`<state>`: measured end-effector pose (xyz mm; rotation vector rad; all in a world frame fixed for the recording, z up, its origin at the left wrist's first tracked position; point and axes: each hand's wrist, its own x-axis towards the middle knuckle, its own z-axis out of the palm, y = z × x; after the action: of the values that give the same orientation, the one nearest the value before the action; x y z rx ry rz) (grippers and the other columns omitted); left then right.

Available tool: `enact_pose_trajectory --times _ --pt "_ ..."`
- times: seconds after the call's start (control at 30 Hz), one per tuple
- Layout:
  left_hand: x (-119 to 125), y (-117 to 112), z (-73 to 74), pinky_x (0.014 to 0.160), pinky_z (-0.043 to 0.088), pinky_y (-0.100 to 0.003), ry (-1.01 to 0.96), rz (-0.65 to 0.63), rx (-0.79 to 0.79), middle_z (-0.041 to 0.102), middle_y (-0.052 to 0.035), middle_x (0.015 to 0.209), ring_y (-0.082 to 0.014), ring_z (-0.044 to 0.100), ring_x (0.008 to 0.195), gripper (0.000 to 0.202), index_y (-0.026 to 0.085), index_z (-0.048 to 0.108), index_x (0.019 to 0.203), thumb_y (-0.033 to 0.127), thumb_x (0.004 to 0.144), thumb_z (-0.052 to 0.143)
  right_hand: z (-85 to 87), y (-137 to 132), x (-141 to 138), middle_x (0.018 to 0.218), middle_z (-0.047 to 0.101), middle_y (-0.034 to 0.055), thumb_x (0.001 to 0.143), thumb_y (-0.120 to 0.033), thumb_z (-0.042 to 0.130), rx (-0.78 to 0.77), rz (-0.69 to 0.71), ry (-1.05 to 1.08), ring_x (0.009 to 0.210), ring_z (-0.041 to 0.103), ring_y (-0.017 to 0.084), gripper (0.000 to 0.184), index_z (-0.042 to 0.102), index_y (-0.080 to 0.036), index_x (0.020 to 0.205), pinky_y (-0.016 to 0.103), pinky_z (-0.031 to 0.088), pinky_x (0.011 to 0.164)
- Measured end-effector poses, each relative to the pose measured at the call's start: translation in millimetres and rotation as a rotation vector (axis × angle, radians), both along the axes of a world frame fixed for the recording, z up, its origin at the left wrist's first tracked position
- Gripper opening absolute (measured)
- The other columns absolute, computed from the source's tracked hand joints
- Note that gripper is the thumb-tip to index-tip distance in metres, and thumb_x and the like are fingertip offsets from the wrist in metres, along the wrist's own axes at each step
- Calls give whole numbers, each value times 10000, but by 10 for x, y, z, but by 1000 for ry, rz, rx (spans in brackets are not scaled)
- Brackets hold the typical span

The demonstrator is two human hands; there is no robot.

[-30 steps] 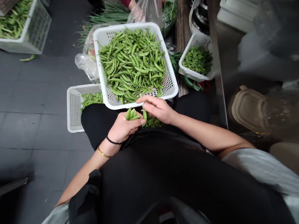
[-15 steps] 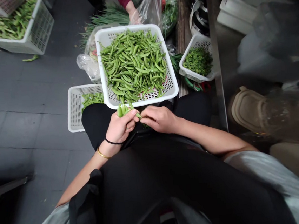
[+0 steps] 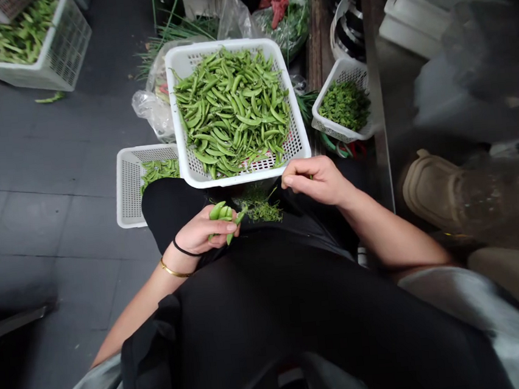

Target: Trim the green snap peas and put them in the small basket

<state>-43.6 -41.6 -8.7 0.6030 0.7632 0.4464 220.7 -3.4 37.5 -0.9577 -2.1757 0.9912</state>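
Observation:
My left hand (image 3: 201,232) is closed around a small bunch of green pea pods (image 3: 221,211), thumb pressed across them, low in front of my apron. My right hand (image 3: 317,180) is apart from it, off the front right corner of the big white basket (image 3: 301,147). Its fingers are pinched together, and whatever they hold is hidden. Many pea pods (image 3: 233,108) are heaped in that basket, just beyond my knees. Between my legs lies a tangle of thin green trimmings (image 3: 265,210).
A smaller white basket (image 3: 126,192) with pods stands at my left knee. Another basket (image 3: 338,130) of leafy greens is on the right. A pod-filled crate (image 3: 60,61) sits far left. Plastic bags (image 3: 153,110) and long green stalks (image 3: 171,38) lie behind. A metal edge (image 3: 378,116) runs along the right.
My right hand has pulled away from the pods to the right, and my left hand has dropped slightly. The trimmings now show between them. The other person's hand and sleeve have left the back.

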Motion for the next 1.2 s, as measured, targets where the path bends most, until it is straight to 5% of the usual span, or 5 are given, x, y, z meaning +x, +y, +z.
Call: enact_pose_trajectory --times 0.2,0.37,0.5,0.77,1.2 --pt "24 29 34 317 164 -184 58 -132 139 438 26 401 -33 257 303 235 108 598 629 326 630 684 -48 -158 -278 849 617 67 917 -426 450 377 137 -458 641 515 128 347 617 -170 1083 225 296 520" --pt "126 10 274 448 316 -193 516 -103 826 498 28 503 -62 397 455 231 137 576 613 317 696 695 -133 -124 -494 698 590 42 937 -262 385 278 347 -275 612 500 107 320 626 -128 776 225 310 548" --pt "224 -68 314 493 376 -200 563 241 1057 563 23 543 -73 464 479 210 156 592 677 331 735 693 -178 -139 -560 593 540 -13 937 -346 419 -160 170 157 545 484 75 339 630 -109 819 195 369 554" --pt "116 87 178 328 261 -204 303 995 633 627 4 575 -69 407 353 155 174 568 709 286 763 661 -300 -96 -316 548 545 -44 856 -371 555 -562 33 120 478 456 54 306 662 -104 961 179 361 495" --pt "506 -6 233 354 233 -173 299 297 283 455 57 445 -36 346 370 285 131 564 632 270 598 811 -286 -59 -806 1014 560 70 959 -343 280 -393 -199 560 803 551 120 362 350 -186 1278 246 482 665"
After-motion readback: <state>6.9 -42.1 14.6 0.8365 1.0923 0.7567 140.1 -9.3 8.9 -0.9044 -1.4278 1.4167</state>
